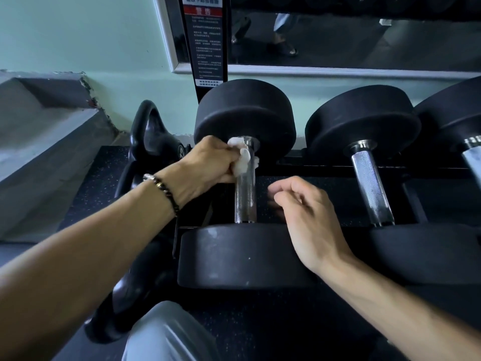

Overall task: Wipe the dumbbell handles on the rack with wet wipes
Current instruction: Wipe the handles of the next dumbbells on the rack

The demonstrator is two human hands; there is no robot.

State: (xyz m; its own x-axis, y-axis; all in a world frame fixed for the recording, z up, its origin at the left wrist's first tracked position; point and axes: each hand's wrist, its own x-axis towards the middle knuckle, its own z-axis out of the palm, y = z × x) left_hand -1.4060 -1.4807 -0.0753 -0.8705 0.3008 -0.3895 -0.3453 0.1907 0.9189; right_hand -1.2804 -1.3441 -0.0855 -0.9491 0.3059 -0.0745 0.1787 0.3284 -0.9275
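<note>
The left hand point(208, 162) grips a wet wipe point(240, 157) on the first handle point(245, 194), mid-frame. The right hand point(304, 214) hangs loose, holding nothing. The other handle point(371, 186) looks not yet wiped.

My left hand point(208, 162) is covering most of the wet wipe point(243, 158) and the far end of the handle point(245, 194); the right edge is cutting off the third dumbbell point(458, 121), and the sign point(205, 40) text is blurring

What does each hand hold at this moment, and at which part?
The left hand holds a wet wipe wrapped round the far end of the leftmost dumbbell handle. The right hand holds nothing.
</note>
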